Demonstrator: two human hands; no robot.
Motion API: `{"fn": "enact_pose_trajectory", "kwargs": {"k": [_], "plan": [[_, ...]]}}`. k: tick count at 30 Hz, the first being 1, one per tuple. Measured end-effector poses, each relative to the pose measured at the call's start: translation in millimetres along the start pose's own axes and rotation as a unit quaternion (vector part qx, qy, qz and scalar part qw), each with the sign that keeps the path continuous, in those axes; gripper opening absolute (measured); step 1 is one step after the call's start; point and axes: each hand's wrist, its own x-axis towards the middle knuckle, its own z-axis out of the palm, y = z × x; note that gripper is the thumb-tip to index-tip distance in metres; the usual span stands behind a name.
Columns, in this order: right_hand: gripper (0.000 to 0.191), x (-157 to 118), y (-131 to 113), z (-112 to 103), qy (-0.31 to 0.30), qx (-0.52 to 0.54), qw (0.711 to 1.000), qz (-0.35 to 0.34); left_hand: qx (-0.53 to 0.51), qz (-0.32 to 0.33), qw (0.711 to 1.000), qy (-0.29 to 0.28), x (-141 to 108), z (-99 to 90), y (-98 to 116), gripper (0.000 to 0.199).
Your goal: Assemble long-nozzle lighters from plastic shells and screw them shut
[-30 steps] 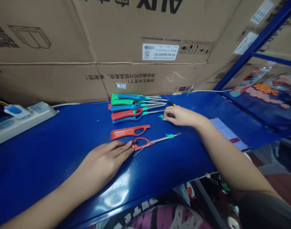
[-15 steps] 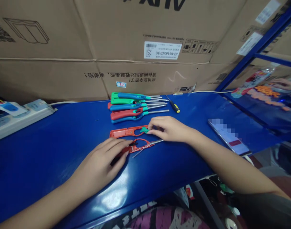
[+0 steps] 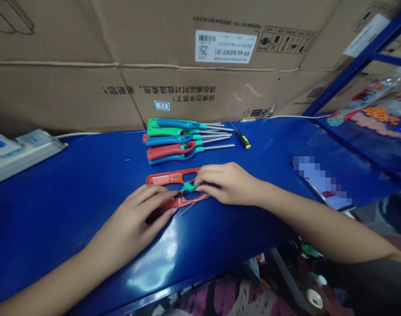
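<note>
My left hand (image 3: pixel 139 215) grips the handle end of an opened orange lighter half-shell (image 3: pixel 174 202), with thin wires and a thin rod showing in it. Between the fingertips of my right hand (image 3: pixel 230 184) is a small green plastic trigger (image 3: pixel 188 187), held just above that half-shell near its finger loop. Behind it lies a second orange half-shell (image 3: pixel 162 177), hollow side up, its front end hidden by my right fingers. Farther back is a pile of long-necked lighters (image 3: pixel 169 151) in blue, red and green with metal tubes.
A small black and yellow screwdriver (image 3: pixel 243 139) lies right of the pile. At the right is a phone (image 3: pixel 325 184), with a bottle (image 3: pixel 365 96) beyond the blue frame. A power strip (image 3: pixel 26 149) sits at the left. Cardboard (image 3: pixel 174 83) walls the back of the blue table (image 3: pixel 88 175).
My right hand has brought the green trigger down and left, from over the rear half-shell to the one in my left hand. My left hand keeps its grip. The camera view has shifted slightly.
</note>
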Motion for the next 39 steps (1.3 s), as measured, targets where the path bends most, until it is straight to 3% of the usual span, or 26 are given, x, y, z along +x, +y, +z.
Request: {"fn": "enact_pose_trajectory", "kwargs": {"k": [11, 20, 29, 35, 39], "plan": [[0.011, 0.8, -6.2, 3.4, -0.022, 0.089, 0.994, 0.055, -0.039, -0.069, 0.996, -0.027, 0.0, 0.3, 7.3, 0.023], [0.014, -1.5, -10.7, -8.8, -0.085, 0.018, 0.995, 0.05, -0.057, -0.081, 0.994, -0.039, -2.5, 1.5, 8.0, 0.024], [0.013, -1.3, -9.4, 7.4, -0.081, -0.011, 0.997, 0.01, -0.1, -0.105, 0.989, -0.034, -3.5, 4.9, 7.8, 0.025], [0.018, 0.0, -10.1, 5.6, -0.127, -0.083, 0.988, -0.039, -0.114, -0.112, 0.987, -0.023, -2.9, 6.3, 5.8, 0.025], [0.021, 0.4, -10.6, 5.3, -0.126, -0.114, 0.983, -0.076, -0.122, -0.114, 0.986, -0.021, -2.6, 5.4, 6.9, 0.024]]}}
